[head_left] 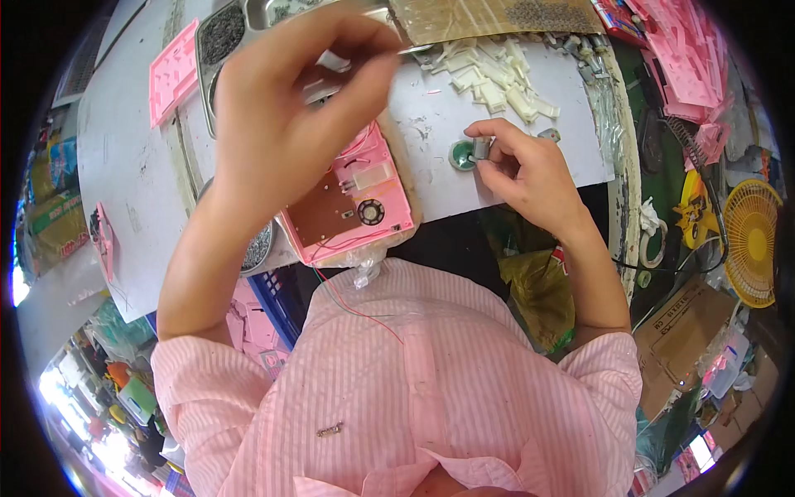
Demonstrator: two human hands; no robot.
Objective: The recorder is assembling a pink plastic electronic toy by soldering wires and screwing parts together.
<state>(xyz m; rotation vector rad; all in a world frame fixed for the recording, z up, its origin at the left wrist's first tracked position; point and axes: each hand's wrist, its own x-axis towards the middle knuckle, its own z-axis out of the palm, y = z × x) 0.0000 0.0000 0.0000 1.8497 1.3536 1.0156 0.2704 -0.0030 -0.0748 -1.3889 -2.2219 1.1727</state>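
My right hand [534,174] pinches a small silver cylindrical motor [481,148] between thumb and fingers. The motor is at the edge of a small round green-bottomed dish [460,156] on the white table. My left hand [306,116] is raised over the metal tray and the pink casing, blurred by motion. Its fingers curl toward the thumb, and whether they hold anything cannot be made out. Below it lies an open pink plastic casing [402,186] with a brown panel, a round black-rimmed part [371,212] and thin red wires. My left hand and forearm hide part of the casing.
White plastic pieces [497,79] are heaped at the back, beside a brown board [464,18] with small dark parts. A compartmented metal tray [207,99] stands back left, near a pink panel [172,73]. Pink parts [687,74] pile up at far right, above a yellow fan [754,243].
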